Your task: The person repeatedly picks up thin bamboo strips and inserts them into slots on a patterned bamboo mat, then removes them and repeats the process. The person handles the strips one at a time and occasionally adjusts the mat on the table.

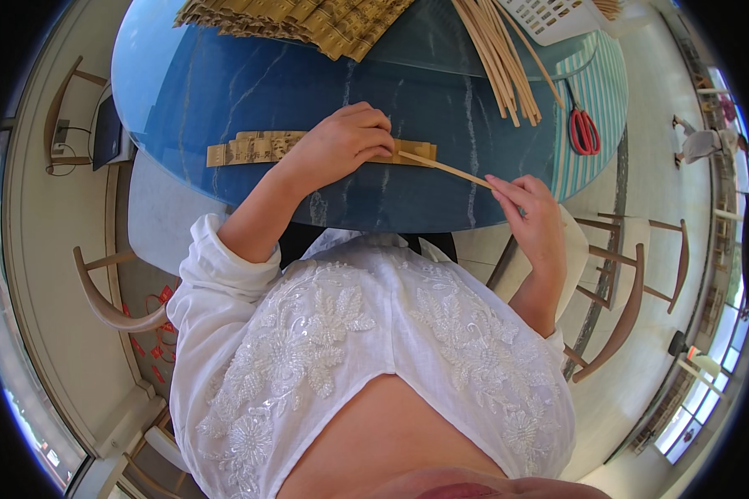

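On the blue marbled table (225, 91), a tan paper strip (250, 150) lies flat near the person's edge, folded flat and long. The left hand (341, 141) presses down on the strip's right part with curled fingers, seemingly to keep it from sliding. A thin wooden stick (445, 169) runs out from under that hand toward the right, slanting off the table edge; the right hand (531, 212) pinches its outer end between thumb and fingertips, apparently to steer it along the strip. Farther back lie a pile of similar strips (308, 21), a bundle of sticks (499, 62) and red-handled scissors (583, 129), all within reach.
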Motion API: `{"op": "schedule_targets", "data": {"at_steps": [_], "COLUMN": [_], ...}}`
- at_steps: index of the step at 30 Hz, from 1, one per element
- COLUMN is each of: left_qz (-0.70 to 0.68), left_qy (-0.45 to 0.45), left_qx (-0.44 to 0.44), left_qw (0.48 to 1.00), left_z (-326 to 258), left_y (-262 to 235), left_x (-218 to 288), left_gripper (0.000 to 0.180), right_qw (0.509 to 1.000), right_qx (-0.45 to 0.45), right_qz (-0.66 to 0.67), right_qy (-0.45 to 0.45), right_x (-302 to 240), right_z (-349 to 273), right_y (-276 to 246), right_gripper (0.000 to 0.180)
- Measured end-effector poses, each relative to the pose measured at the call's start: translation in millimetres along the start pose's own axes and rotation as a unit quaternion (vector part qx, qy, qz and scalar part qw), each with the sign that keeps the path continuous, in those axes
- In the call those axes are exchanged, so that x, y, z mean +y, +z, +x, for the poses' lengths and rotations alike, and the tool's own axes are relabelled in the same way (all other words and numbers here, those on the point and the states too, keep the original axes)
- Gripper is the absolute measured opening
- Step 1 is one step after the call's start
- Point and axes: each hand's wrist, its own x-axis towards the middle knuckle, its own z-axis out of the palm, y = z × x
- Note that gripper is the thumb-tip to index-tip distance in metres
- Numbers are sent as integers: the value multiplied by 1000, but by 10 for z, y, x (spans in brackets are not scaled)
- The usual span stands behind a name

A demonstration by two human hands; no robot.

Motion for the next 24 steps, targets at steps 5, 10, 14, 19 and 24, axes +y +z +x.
{"op": "schedule_targets", "data": {"at_steps": [5, 10, 14, 19, 24], "left_qz": [52, 80, 80, 84, 74], "left_qy": [5, 3, 7, 10, 21], "left_qx": [-7, -19, -12, 1, 9], "left_qw": [999, 997, 997, 996, 997], "left_z": [27, 16, 8, 9, 19], "left_y": [20, 53, 56, 51, 34], "left_x": [59, 44, 39, 53, 72], "left_gripper": [8, 9, 10, 10, 11], "right_qw": [1000, 1000, 1000, 999, 997], "right_qx": [4, 5, 14, 23, 27], "right_qz": [0, -5, -4, -5, 8], "right_qy": [-3, -7, -17, -42, -73], "right_x": [-1, 2, 7, -7, 13], "right_z": [6, 10, 18, 65, 119], "right_y": [-2, -8, 0, 7, 40], "right_gripper": [23, 23, 23, 23, 25]}}
